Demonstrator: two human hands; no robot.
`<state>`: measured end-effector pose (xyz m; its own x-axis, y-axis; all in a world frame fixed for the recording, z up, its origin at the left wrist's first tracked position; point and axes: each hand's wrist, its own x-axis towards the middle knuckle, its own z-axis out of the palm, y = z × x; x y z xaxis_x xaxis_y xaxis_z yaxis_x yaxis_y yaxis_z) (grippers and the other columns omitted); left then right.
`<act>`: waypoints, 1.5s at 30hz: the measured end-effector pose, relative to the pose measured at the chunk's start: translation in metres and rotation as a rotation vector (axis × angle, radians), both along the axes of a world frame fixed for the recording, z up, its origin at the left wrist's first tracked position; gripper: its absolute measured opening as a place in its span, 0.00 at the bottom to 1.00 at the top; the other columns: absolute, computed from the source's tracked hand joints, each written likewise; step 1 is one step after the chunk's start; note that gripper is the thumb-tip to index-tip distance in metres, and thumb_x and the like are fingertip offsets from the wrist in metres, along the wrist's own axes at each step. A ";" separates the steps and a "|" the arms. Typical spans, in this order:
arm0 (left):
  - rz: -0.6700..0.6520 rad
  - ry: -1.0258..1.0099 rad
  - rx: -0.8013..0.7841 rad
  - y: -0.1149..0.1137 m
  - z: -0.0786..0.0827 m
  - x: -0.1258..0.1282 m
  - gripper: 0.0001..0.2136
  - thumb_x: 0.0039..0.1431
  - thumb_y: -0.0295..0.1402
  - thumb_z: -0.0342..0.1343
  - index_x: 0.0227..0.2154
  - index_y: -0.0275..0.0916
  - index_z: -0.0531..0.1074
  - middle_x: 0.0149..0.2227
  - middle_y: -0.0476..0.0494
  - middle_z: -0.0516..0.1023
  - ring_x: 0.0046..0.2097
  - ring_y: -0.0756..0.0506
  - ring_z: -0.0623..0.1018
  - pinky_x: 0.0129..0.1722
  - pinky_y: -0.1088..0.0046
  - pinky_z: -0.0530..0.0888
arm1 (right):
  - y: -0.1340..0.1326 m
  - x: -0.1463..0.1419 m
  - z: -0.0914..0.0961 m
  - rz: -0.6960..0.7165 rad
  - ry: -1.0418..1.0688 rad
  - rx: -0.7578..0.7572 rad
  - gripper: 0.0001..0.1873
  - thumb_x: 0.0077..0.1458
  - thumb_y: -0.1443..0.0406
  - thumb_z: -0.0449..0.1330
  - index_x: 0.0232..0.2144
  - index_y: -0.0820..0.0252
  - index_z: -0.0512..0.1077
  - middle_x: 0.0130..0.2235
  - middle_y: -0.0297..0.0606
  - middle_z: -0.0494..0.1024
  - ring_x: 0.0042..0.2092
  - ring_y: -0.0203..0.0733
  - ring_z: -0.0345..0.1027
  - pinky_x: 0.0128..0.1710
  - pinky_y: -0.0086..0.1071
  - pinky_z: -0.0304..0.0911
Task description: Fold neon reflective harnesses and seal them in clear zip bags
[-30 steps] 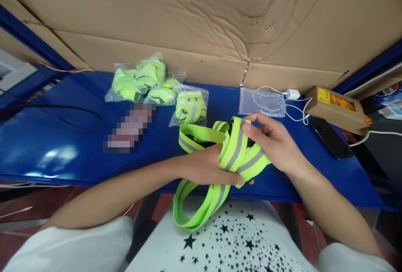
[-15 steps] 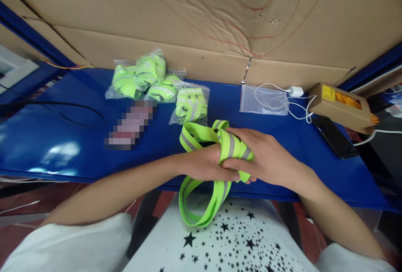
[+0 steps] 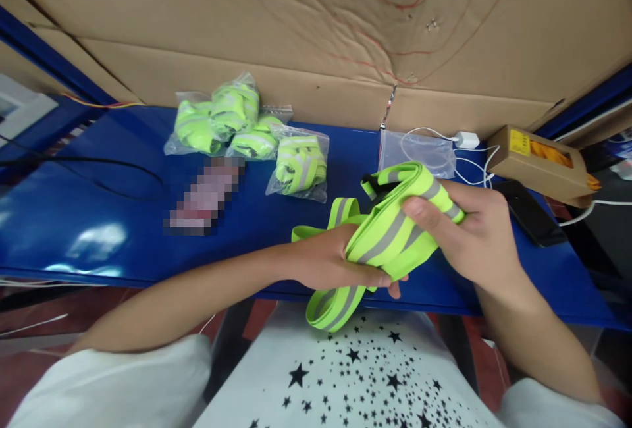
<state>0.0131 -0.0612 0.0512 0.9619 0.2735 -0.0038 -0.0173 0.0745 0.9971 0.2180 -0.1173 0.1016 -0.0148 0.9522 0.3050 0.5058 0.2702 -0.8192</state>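
Between my hands is a bundle of neon-yellow reflective strap (image 3: 395, 230) with grey stripes, folded in several layers. My left hand (image 3: 336, 260) grips its lower left end, thumb on top, with some fingertips showing beneath. On the upper right part, my right hand (image 3: 469, 230) is closed, its thumb pressing the layers. A black piece shows inside the fold at the top. Loose loops of the strap hang past my left wrist, one behind it and one below, over the table's front edge.
Several clear bags of neon strap (image 3: 301, 164) lie at the back of the blue table (image 3: 123, 197). Further right are a flat clear bag (image 3: 429, 151), a white charger (image 3: 467, 141), a cardboard box (image 3: 538, 161) and a black phone (image 3: 530, 214). A blurred item (image 3: 205, 197) lies left.
My right hand has moved right and up, drawing the strap bundle out wider from my left hand. The hanging loop below has become shorter. My left hand stays nearly in place.
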 end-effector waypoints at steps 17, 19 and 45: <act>0.195 -0.058 0.597 -0.010 -0.002 -0.010 0.10 0.70 0.31 0.51 0.43 0.34 0.76 0.45 0.38 0.83 0.48 0.43 0.81 0.50 0.66 0.77 | 0.010 -0.002 -0.013 0.390 -0.124 -0.117 0.25 0.65 0.47 0.59 0.57 0.54 0.74 0.54 0.42 0.80 0.53 0.48 0.77 0.51 0.39 0.74; 0.275 -0.049 0.694 -0.010 -0.007 -0.010 0.07 0.67 0.31 0.53 0.38 0.35 0.74 0.39 0.39 0.81 0.41 0.43 0.80 0.41 0.67 0.77 | 0.005 -0.006 -0.015 0.397 -0.283 -0.024 0.37 0.58 0.45 0.66 0.64 0.52 0.67 0.62 0.45 0.74 0.60 0.54 0.71 0.60 0.47 0.70; -0.187 0.021 0.264 -0.002 0.009 -0.009 0.16 0.74 0.31 0.46 0.55 0.35 0.75 0.56 0.38 0.80 0.64 0.43 0.74 0.69 0.64 0.68 | 0.023 -0.006 -0.031 0.142 0.182 -0.232 0.17 0.66 0.50 0.60 0.47 0.55 0.74 0.36 0.34 0.79 0.32 0.35 0.72 0.27 0.27 0.67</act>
<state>0.0045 -0.0628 0.0600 0.9960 0.0860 0.0234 -0.0070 -0.1864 0.9824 0.2125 -0.0945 0.0702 -0.1171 0.9891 0.0895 0.3159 0.1226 -0.9409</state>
